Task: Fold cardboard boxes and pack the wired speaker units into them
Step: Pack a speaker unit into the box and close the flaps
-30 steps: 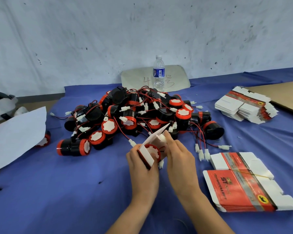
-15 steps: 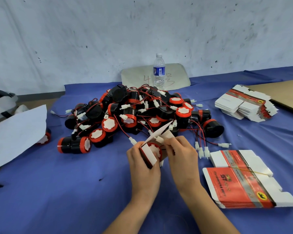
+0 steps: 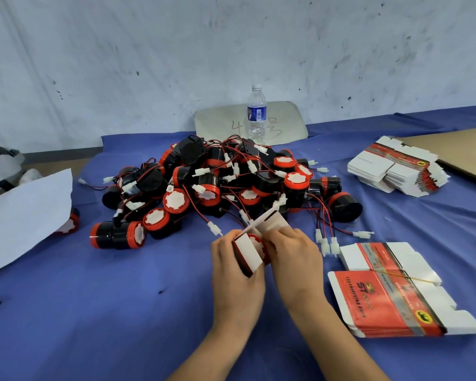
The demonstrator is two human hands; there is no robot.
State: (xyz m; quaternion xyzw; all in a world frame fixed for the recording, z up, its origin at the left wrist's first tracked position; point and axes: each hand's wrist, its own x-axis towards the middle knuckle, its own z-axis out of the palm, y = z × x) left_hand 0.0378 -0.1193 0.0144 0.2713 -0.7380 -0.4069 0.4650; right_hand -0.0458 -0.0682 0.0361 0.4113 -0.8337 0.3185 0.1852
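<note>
Towards the left edge of the tabletop lies a loose white sheet, out of my way. From the middle to the far edge sits the pile of wired speaker units. They are hard plastic drums that will roll, with thin red and black leads tangled across each other. I would lift one by its body, never by the wire, and expect its neighbours to drag along.

Just short of the near edge, my left hand has its grip wrapped round a small box, with a speaker unit already sitting in the open mouth. The card is light and thin, so it will crush if squeezed across the faces. Holding it along the corners is safer.

My right hand is curled at the box's far side, under the raised flap. Its grip looks closed on the box wall there, though the knuckles hide the fingertips.

Towards the right edge, the flat box blanks lie banded together. They are glossy, so they are likely to be slippery. I would peel one off by a corner tab.
</note>
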